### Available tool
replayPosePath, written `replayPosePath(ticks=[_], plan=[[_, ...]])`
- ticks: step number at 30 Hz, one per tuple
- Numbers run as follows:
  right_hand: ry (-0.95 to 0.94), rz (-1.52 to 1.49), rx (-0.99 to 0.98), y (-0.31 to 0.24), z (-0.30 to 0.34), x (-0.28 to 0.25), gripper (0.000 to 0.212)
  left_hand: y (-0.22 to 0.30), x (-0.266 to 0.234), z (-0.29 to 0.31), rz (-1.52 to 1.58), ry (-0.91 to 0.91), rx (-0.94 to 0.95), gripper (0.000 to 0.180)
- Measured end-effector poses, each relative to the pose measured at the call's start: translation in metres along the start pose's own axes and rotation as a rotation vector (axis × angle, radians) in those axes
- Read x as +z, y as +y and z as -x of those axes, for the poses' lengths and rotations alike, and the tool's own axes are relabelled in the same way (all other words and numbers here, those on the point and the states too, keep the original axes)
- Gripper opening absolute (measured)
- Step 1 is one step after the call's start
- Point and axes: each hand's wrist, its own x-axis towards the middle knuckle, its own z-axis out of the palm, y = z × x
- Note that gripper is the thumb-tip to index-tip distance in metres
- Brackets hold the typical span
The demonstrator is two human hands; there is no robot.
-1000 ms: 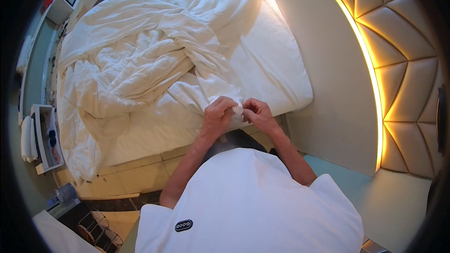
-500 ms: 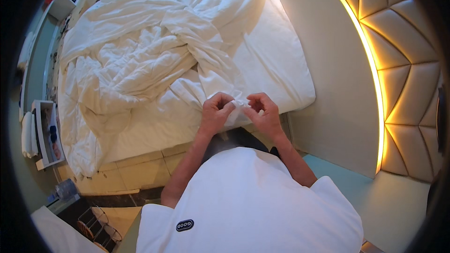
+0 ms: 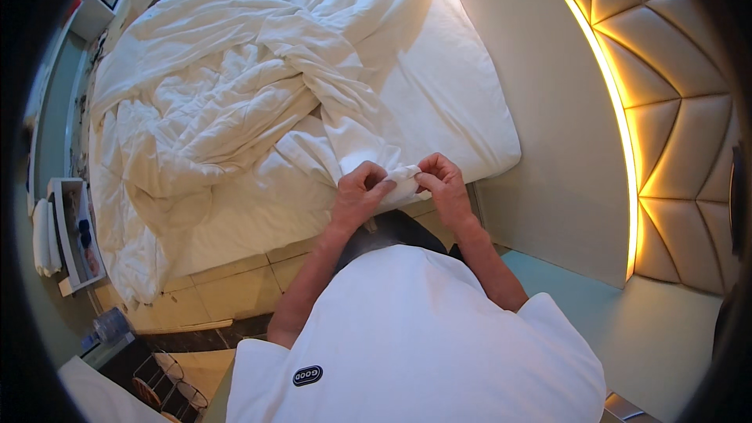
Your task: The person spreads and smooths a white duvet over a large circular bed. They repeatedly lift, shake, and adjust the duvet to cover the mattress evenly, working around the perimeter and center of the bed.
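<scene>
A rumpled white duvet [image 3: 227,102] lies heaped across the bed, and one end of it trails toward me. At the bed's near edge, my left hand [image 3: 362,194] pinches a bunched corner of that white cloth between thumb and fingers. A few centimetres to the right, my right hand [image 3: 446,189] grips the same corner with thumb and forefinger. The cloth stretches in a short, crumpled piece between the two hands. Under the duvet is the mattress in a smooth white sheet [image 3: 458,86], bare on the right side.
A beige panel [image 3: 548,125] and a lit, padded wall [image 3: 681,133] stand to the right. On the left are an open white drawer-like box [image 3: 77,235], a clear water bottle [image 3: 112,323] and a wire rack [image 3: 168,384]. Tiled floor [image 3: 235,291] runs along the bed.
My hands have drawn slightly apart, and more of the bunched duvet corner shows between them. The view has shifted a little, moving the bed slightly left in the picture.
</scene>
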Motion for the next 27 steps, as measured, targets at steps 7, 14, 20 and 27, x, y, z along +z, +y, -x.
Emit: replayPosePath(ticks=[7,14,20,27], plan=[[-0.027,0.259,0.076,-0.006,-0.006,0.007,0.007,0.001,0.003,0.000,0.051,0.136,0.220,0.008],[0.083,-0.148,0.156,0.003,-0.013,0.000,0.008,-0.009,0.009,0.002,-0.277,0.216,0.350,0.010],[-0.119,-0.508,0.382,0.017,-0.008,-0.018,0.016,-0.008,0.010,-0.010,-0.219,0.306,0.318,0.009],[-0.096,-0.395,0.350,0.001,0.007,0.011,0.017,0.004,0.023,-0.015,-0.143,0.233,0.301,0.007]])
